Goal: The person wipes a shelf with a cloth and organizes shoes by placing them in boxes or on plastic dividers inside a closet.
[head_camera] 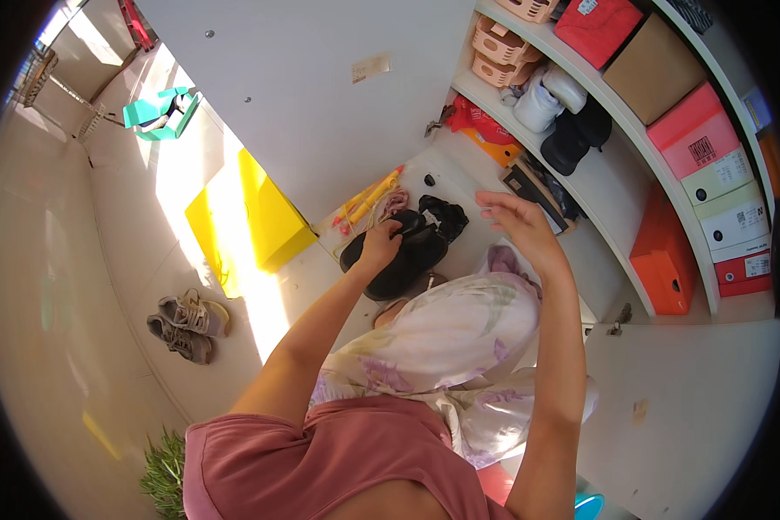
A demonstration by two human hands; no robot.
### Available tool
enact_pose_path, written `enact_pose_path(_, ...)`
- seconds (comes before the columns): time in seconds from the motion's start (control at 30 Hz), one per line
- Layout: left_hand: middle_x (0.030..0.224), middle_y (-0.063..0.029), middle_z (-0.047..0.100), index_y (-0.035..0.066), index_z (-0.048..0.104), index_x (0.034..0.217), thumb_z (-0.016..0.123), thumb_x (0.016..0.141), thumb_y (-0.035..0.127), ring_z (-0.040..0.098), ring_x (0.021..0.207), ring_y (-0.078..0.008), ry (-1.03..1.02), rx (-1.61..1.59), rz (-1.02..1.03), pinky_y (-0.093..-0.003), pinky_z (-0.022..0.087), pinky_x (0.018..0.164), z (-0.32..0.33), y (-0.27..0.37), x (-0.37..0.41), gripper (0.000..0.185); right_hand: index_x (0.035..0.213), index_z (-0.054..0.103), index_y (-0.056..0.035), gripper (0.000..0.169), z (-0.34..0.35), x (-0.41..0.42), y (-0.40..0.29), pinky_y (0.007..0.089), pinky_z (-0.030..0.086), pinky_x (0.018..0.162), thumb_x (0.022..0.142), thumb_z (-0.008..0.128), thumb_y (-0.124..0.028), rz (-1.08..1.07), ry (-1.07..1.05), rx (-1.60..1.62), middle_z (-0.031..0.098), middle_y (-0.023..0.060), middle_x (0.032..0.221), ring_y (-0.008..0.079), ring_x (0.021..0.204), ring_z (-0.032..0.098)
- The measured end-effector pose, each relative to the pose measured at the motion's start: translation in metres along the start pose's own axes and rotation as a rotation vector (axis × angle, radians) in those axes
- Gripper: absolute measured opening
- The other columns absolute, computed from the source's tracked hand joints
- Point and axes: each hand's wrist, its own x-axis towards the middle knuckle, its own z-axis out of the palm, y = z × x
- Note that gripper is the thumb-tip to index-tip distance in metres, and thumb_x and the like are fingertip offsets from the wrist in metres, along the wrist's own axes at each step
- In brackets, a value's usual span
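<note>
My left hand is at a pair of black shoes or slippers by the cabinet door, its thumb and fingers closed on the edge of a dark piece there. Beside them lie a crumpled black plastic bag, a pink cord bundle and a yellow jump rope or similar item with red ends. My right hand is raised in front of the cabinet's lower shelf, fingers apart, holding nothing. A small black object lies on the cabinet floor.
Cabinet shelves hold an orange shoebox, stacked shoeboxes, a black cap and peach plastic baskets. A white cabinet door stands open. On the floor are a yellow paper bag, grey sneakers and a teal box.
</note>
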Motion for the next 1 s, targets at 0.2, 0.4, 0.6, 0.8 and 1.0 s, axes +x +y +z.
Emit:
enact_pose_path(0.2,0.09,-0.0172,0.065,0.005,0.051,0.106,0.071,0.073,0.017,0.063,0.09,-0.0346,-0.059,0.514,0.033,-0.0459,0.049,0.074,0.06,0.012,0.026,0.041,0.12,0.061,-0.0058,0.029,-0.026,-0.027,0.016,0.0284,0.045,0.087,0.095,0.049,-0.014,0.037,0.126,0.031,0.063,0.0043,0.115,0.0138,0.101,0.059)
enact_pose_path(0.4,0.083,-0.0226,0.062,0.001,0.052,0.096,0.067,0.067,0.009,0.061,0.084,-0.0411,-0.047,0.436,0.142,-0.049,0.049,0.072,0.05,-0.015,0.036,0.034,0.118,0.061,-0.0056,0.028,-0.053,-0.045,0.049,0.0287,0.046,0.085,0.094,0.049,-0.011,0.051,0.226,0.077,0.063,0.0039,0.115,0.0143,0.102,0.059)
enact_pose_path(0.6,0.081,-0.0253,0.06,-0.002,0.054,0.089,0.061,0.065,0.001,0.059,0.079,-0.0428,0.029,0.207,0.223,-0.0467,0.047,0.068,-0.011,0.044,0.032,0.025,0.119,0.061,-0.0062,0.029,-0.072,-0.059,0.072,0.0292,0.046,0.087,0.094,0.049,-0.013,0.081,0.304,0.159,0.062,0.0046,0.117,0.0153,0.103,0.059)
enact_pose_path(0.8,0.076,-0.0209,0.053,-0.005,0.052,0.082,0.054,0.06,-0.008,0.054,0.076,-0.04,-0.147,0.089,0.542,-0.0445,0.045,0.069,-0.038,0.179,0.041,0.022,0.137,0.043,-0.0108,0.05,-0.071,-0.059,0.076,0.0343,0.045,0.092,0.095,0.05,-0.039,0.121,0.303,0.296,0.055,0.0104,0.126,0.0212,0.107,0.056)
enact_pose_path(1.0,0.073,-0.0096,0.051,0.0,0.053,0.071,0.058,0.057,-0.004,0.054,0.076,-0.0271,-0.224,0.12,1.342,-0.0366,0.045,0.077,-0.014,0.296,0.021,0.016,0.142,0.029,-0.0151,0.079,-0.05,-0.095,0.066,0.05,0.041,0.096,0.086,0.041,-0.069,0.082,0.245,0.999,0.042,0.0109,0.137,0.0307,0.122,0.045)
